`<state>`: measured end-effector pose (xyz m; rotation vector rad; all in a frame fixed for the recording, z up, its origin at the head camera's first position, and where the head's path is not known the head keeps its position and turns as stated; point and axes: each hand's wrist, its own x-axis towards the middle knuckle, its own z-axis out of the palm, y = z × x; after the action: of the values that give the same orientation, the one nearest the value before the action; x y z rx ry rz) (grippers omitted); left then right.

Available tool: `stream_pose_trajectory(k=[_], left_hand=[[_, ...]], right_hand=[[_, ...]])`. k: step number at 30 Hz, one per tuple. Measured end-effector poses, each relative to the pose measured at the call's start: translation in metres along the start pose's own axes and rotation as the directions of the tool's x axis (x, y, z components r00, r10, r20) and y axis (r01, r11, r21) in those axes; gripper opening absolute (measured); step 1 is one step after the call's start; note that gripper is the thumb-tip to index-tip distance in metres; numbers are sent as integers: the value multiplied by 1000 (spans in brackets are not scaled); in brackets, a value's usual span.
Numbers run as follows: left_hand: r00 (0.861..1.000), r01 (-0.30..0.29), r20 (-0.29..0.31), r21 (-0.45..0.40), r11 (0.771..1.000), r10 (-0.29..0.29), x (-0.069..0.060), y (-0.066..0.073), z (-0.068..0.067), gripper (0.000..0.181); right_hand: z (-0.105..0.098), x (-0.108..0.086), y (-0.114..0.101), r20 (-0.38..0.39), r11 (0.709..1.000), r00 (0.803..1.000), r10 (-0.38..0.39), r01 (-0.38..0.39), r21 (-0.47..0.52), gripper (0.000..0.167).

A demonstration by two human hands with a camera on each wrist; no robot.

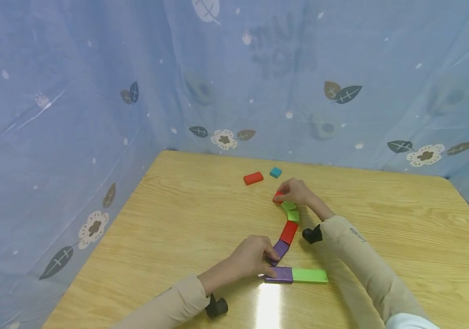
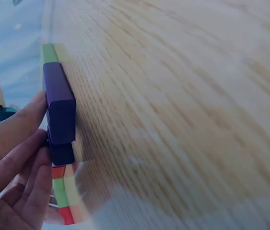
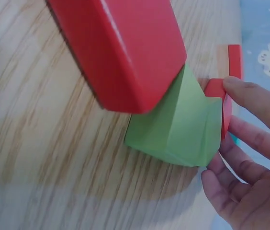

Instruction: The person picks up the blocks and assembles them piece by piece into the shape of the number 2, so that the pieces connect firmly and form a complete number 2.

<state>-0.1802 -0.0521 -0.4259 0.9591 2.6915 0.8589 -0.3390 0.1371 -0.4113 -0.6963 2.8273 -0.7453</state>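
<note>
A curving row of flat coloured blocks lies on the table. My left hand [image 1: 252,259] touches two purple blocks: its thumb rests on the nearer one [image 1: 282,274], and its fingertips are on the angled one [image 1: 280,249]. In the left wrist view both purple blocks [image 2: 61,108] sit beside the thumb and fingers. At the far end of the row, my right hand [image 1: 295,192] pinches a red block [image 1: 277,197], partly hidden by the fingers. Close to that hand are two small green blocks [image 1: 293,216], then a longer red block [image 1: 289,232].
A long light-green block [image 1: 310,275] extends right from the nearer purple one. Beyond the right hand lie a loose red block [image 1: 253,178] and a small blue block [image 1: 276,172]. Blue patterned curtain [image 1: 283,91] stands behind the wooden table [image 1: 185,219] and along its left side.
</note>
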Motion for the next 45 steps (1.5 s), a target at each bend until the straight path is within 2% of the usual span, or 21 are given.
stream_pose_trajectory(k=[3,6,9,11,13,16,17,19,21,24,26,28,31,35,37,41,43,45], left_hand=[[1000,-2,0,9,1000,2,3,-2,-2,31],[1000,-3,-8,17,1000,3,5,-4,-3,31],[1000,7,-21,3,1000,-7,2,-6,-1,30],[999,23,-26,-15,1000,-23,-6,-7,4,30],[999,39,-32,-38,999,-40,-15,-6,11,30],[997,59,-43,-81,995,-63,-27,-3,24,31],[997,62,-47,-93,994,-66,-30,-2,28,31],[996,59,-56,-109,992,-66,-32,-1,34,32],[996,56,-63,-115,992,-64,-30,0,37,32],[997,40,-65,-98,994,-46,-25,1,36,32],[998,26,-62,-86,996,-32,-20,1,33,32],[998,10,-63,-69,998,-15,-15,2,29,31],[998,-8,-58,-49,999,5,-7,3,22,31],[999,-8,-51,-42,999,6,1,4,14,31],[998,-6,-57,-44,999,3,2,3,10,31],[997,7,-70,-54,999,-11,1,1,4,32],[998,11,-66,-65,998,-15,0,0,4,32],[998,11,-60,-73,997,-16,0,-1,5,32]], right_hand=[[-4,2,2,13,1000,1000,2,-2,14,30],[-11,5,2,-8,998,1000,-10,10,61,33],[-14,8,3,-76,988,997,-10,21,154,34],[-10,10,7,-128,965,992,7,27,263,34],[-1,11,13,-161,913,986,45,25,407,35],[18,13,24,-171,793,974,147,-13,609,40],[24,14,27,-161,755,969,187,-37,654,43],[35,17,34,-130,713,960,249,-90,696,47],[41,20,36,-104,718,946,307,-159,678,51],[43,25,35,-113,773,934,340,-209,598,52],[41,27,33,-145,814,926,349,-222,537,52],[36,30,32,-182,841,922,342,-213,498,50],[24,34,32,-209,862,920,331,-205,464,50],[8,40,30,-194,884,935,297,-193,425,54],[2,46,27,-193,908,946,259,-170,383,56],[-2,60,18,-211,939,967,142,-64,339,54],[-2,65,14,-197,932,976,92,-15,362,51],[-2,69,12,-162,913,985,62,10,408,49]])
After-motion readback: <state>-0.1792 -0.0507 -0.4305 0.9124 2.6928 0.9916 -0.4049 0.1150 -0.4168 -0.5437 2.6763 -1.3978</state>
